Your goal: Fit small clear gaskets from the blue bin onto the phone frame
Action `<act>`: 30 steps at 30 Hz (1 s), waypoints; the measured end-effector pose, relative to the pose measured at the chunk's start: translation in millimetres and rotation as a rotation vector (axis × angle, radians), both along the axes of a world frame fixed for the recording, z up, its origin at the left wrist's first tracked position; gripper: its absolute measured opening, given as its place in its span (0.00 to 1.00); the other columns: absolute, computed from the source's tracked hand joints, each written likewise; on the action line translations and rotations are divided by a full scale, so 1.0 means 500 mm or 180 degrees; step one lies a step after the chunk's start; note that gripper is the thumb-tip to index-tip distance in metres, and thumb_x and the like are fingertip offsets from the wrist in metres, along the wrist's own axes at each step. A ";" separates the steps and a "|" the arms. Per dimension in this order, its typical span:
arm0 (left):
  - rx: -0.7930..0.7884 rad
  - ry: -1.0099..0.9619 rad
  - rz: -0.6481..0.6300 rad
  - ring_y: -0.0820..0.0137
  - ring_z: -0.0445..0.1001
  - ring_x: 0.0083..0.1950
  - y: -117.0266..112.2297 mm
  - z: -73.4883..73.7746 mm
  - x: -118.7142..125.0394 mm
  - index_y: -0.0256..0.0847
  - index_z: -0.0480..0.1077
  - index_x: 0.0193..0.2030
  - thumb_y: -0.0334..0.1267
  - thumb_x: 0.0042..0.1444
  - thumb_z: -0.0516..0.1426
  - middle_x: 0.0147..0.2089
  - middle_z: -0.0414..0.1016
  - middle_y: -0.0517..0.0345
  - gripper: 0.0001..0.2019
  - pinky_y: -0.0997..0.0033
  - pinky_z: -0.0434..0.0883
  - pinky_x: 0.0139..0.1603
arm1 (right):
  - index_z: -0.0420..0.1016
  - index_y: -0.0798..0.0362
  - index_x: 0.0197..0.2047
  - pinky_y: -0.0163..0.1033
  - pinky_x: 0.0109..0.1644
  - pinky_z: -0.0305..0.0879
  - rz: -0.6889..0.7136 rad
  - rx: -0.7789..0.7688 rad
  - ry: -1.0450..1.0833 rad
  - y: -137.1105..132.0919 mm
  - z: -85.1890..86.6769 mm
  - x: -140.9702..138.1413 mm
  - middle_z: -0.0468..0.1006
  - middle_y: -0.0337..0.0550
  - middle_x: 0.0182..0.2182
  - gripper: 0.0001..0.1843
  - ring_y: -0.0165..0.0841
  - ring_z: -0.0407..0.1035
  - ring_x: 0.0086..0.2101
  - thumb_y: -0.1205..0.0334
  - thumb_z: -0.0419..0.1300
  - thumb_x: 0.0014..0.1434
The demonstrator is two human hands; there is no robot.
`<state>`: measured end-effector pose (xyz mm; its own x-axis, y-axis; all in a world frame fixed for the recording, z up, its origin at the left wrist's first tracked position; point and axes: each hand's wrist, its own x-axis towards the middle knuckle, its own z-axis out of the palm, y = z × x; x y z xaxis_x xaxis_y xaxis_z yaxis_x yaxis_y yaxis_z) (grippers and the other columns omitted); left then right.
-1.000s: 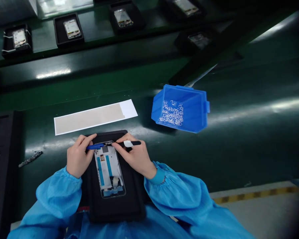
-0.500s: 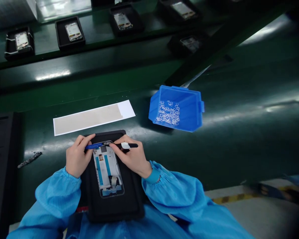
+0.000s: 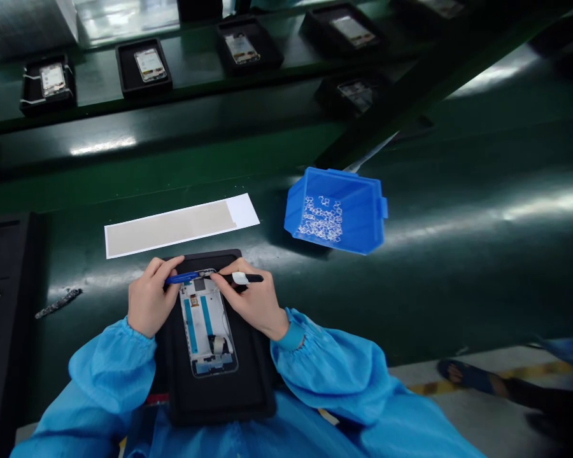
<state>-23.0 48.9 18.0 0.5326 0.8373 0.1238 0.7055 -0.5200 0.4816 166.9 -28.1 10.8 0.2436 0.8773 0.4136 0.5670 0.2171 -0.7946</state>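
An opened phone body (image 3: pixel 209 331), silvery with blue strips, lies in a black foam tray (image 3: pixel 248 381) in front of me. My left hand (image 3: pixel 149 298) is closed on a blue pen-like tool (image 3: pixel 181 278), whose tip reaches the phone's top edge. From the other side, my right hand (image 3: pixel 254 299) pinches black tweezers (image 3: pixel 253 278) with a white wrap on the shaft. Both tool tips meet around small parts at the top of the phone. What the tips touch is too small to make out.
Beyond the tray lies a white strip sheet (image 3: pixel 181 226). A blue bin (image 3: pixel 358 216) of small white rings stands to its right. Black trays with phone parts (image 3: pixel 150 65) line the raised belt. A dark tray (image 3: pixel 9 331) is at left, near a twisted black piece (image 3: pixel 58 303).
The view has shifted slightly, and a person's foot shows more clearly at lower right. Both hands keep their hold on the tools at the phone's top.
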 end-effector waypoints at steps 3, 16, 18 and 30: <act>0.0056 0.0022 -0.0018 0.73 0.73 0.35 0.001 0.000 0.000 0.46 0.72 0.56 0.29 0.59 0.52 0.37 0.71 0.61 0.19 0.76 0.66 0.31 | 0.71 0.51 0.32 0.35 0.29 0.66 -0.0014 -0.0005 0.0024 0.000 -0.001 -0.001 0.75 0.37 0.26 0.07 0.30 0.71 0.26 0.64 0.61 0.63; 0.1542 0.1014 -0.0776 0.73 0.69 0.25 -0.031 0.015 0.009 0.52 0.76 0.51 0.25 0.58 0.51 0.39 0.74 0.58 0.22 0.72 0.64 0.24 | 0.69 0.51 0.30 0.34 0.26 0.64 -0.0484 -0.0134 0.0937 0.005 -0.006 0.009 0.70 0.35 0.25 0.08 0.29 0.68 0.22 0.63 0.61 0.61; 0.1564 0.1182 -0.0802 0.72 0.69 0.25 -0.029 0.017 0.014 0.54 0.76 0.52 0.24 0.56 0.52 0.39 0.74 0.59 0.24 0.72 0.65 0.25 | 0.70 0.51 0.30 0.34 0.26 0.64 -0.0470 -0.0118 0.0997 0.009 -0.006 0.009 0.70 0.35 0.25 0.07 0.28 0.68 0.22 0.63 0.61 0.60; 0.0192 0.0479 -0.0170 0.65 0.79 0.38 0.000 -0.017 -0.077 0.71 0.59 0.65 0.38 0.60 0.55 0.45 0.76 0.60 0.29 0.74 0.72 0.22 | 0.78 0.51 0.40 0.39 0.43 0.68 -0.0553 0.0257 0.1280 0.028 -0.002 0.025 0.80 0.41 0.34 0.10 0.33 0.74 0.36 0.59 0.56 0.65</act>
<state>-61.7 49.1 9.5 0.5924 0.8008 0.0883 0.7379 -0.5833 0.3394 179.4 -14.2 9.8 0.5400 0.7779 0.3212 0.2498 0.2163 -0.9438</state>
